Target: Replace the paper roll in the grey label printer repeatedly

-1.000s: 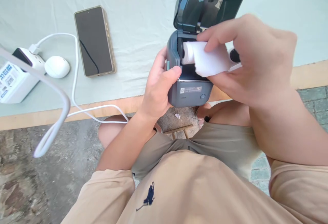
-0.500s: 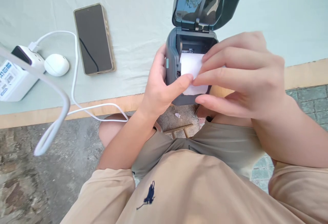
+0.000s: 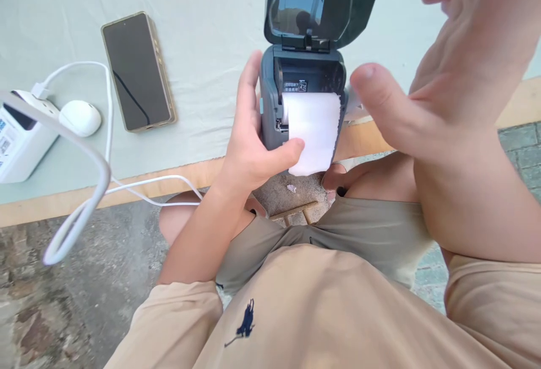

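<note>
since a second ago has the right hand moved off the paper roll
Yes. The right hand has lifted up and to the right, clear of the printer; the paper roll now sits in its bay.

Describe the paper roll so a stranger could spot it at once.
Find the grey printer at the table's near edge, lid open. The paper roll sits in its open bay, its white strip hanging down the front under the left hand's thumb, the only white thing there.

The right hand (image 3: 465, 76) runs off the frame at 1 o'clock, its fingers cut away. The printer lid (image 3: 321, 3) is clipped at 12 o'clock. Paper (image 3: 315, 132) hides the printer's front, and the label inside is too small to read. At 9 o'clock, the white charger (image 3: 17, 143) is cropped.
</note>
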Available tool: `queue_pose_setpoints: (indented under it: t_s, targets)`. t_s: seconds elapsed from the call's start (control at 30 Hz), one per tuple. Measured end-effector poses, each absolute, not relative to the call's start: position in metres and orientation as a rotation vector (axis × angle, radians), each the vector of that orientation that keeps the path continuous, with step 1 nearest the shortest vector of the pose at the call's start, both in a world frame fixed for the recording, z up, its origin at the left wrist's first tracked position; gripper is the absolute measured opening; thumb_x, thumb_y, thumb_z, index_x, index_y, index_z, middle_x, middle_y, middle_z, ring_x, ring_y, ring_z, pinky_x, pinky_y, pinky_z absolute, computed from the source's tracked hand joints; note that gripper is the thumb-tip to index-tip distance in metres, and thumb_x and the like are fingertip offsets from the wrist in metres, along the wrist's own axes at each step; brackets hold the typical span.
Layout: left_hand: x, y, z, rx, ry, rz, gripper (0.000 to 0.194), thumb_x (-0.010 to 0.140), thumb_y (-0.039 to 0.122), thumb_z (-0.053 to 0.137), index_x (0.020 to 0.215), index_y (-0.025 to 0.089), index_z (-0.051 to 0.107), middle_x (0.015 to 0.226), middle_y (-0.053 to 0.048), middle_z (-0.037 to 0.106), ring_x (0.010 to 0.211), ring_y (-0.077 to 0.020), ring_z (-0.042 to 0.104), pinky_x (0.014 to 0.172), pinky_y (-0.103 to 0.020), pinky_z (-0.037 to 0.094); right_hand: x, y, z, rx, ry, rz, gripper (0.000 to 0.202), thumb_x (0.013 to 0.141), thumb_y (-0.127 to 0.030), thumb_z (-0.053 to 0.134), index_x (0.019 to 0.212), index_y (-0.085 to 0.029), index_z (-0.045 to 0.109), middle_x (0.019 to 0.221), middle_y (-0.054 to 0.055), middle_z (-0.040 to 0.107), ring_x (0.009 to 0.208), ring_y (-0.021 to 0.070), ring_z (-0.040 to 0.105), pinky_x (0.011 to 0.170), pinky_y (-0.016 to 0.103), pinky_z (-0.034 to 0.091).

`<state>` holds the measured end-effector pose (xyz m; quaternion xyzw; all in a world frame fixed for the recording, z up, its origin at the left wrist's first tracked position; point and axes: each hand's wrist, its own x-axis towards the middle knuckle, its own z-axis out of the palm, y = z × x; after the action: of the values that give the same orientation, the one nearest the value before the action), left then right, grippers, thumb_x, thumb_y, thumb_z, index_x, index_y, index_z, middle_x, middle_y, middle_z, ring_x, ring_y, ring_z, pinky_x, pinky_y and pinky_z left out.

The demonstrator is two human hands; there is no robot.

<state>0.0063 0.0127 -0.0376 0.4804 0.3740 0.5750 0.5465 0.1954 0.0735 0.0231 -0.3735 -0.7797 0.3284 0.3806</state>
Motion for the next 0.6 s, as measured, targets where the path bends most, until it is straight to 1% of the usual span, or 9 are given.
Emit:
queue_pose_setpoints:
  t_s: [0.03,0.07,0.13,0.17,0.23,0.33,0.47,0.53,0.6]
  targets:
    - [0.0068,0.0130,-0.0393,1.157,0.875,1.378,0.090,0.068,0.028,0.073,0.143,0.024,0.025,0.146,-0.012,0.043,0.114,-0.0263,0.060,0.088,-0.033,0.053,0.1953,0.0750,0.0246,-0.988,-1.964,0.841,0.050,0.084,-0.040,0.056,0.131,-0.041,0.041,0.150,-0.011,0.031,0.146,0.0177,0.033,0.123,0.037,0.024]
    - [0.0073,0.0133,-0.0407,1.166,0.868,1.382,0.092,0.068,0.027,0.073,0.145,0.026,0.022,0.148,-0.011,0.041,0.113,-0.0252,0.060,0.086,-0.031,0.054,0.1950,0.0759,0.0259,-1.023,-1.971,0.770,0.047,0.085,-0.040,0.054,0.130,-0.038,0.043,0.144,-0.008,0.039,0.140,0.0166,0.042,0.118,0.037,0.032]
    - [0.0076,0.0140,-0.0425,1.164,0.870,1.364,0.093,0.069,0.026,0.070,0.146,0.026,0.019,0.148,-0.013,0.041,0.112,-0.0247,0.061,0.084,-0.030,0.054,0.1943,0.0759,0.0271,-0.981,-2.069,0.514,0.034,0.087,-0.039,0.050,0.120,-0.032,0.051,0.120,-0.003,0.057,0.115,0.0123,0.058,0.100,0.034,0.046]
    - [0.0074,0.0144,-0.0428,1.168,0.861,1.347,0.094,0.069,0.026,0.070,0.147,0.025,0.017,0.147,-0.014,0.042,0.113,-0.0253,0.060,0.083,-0.031,0.054,0.1942,0.0755,0.0268,-0.918,-2.124,0.426,0.027,0.088,-0.038,0.049,0.113,-0.029,0.056,0.109,-0.001,0.060,0.106,0.0109,0.059,0.094,0.032,0.048]
    - [0.0059,0.0156,-0.0434,1.182,0.834,1.327,0.099,0.066,0.027,0.072,0.146,0.023,0.015,0.145,-0.015,0.043,0.118,-0.0278,0.058,0.089,-0.033,0.054,0.1947,0.0750,0.0250,-0.753,-2.243,0.368,0.018,0.088,-0.034,0.051,0.098,-0.024,0.062,0.100,0.003,0.061,0.100,0.0117,0.057,0.090,0.031,0.049]
    - [0.0026,0.0179,-0.0458,1.195,0.806,1.319,0.103,0.062,0.026,0.074,0.146,0.024,0.014,0.147,-0.013,0.041,0.130,-0.0301,0.050,0.105,-0.039,0.048,0.1965,0.0765,0.0207,-0.613,-2.396,0.414,0.014,0.085,-0.033,0.057,0.090,-0.021,0.064,0.102,0.006,0.059,0.100,0.0144,0.055,0.088,0.034,0.048]
    - [0.0027,0.0190,-0.0487,1.179,0.729,1.314,0.102,0.062,0.023,0.076,0.145,0.029,0.016,0.149,-0.011,0.039,0.132,-0.0308,0.051,0.104,-0.041,0.049,0.1977,0.0786,0.0173,-0.596,-2.478,0.432,0.014,0.085,-0.031,0.055,0.092,-0.024,0.065,0.104,0.005,0.058,0.101,0.0144,0.054,0.089,0.037,0.047]
    - [0.0062,0.0176,-0.0459,1.114,0.688,1.364,0.092,0.064,0.029,0.076,0.141,0.031,0.025,0.146,-0.008,0.043,0.132,-0.0301,0.051,0.108,-0.042,0.047,0.1972,0.0775,0.0180,-0.616,-2.458,0.406,0.015,0.087,-0.032,0.053,0.092,-0.025,0.065,0.103,0.004,0.058,0.099,0.0138,0.055,0.088,0.036,0.048]
    - [0.0107,0.0151,-0.0393,1.016,0.695,1.414,0.070,0.073,0.042,0.072,0.133,0.030,0.037,0.139,-0.006,0.050,0.133,-0.0289,0.051,0.111,-0.044,0.045,0.1962,0.0750,0.0204,-0.663,-2.440,0.380,0.021,0.087,-0.037,0.053,0.101,-0.025,0.064,0.108,0.006,0.057,0.102,0.0136,0.056,0.088,0.033,0.049]
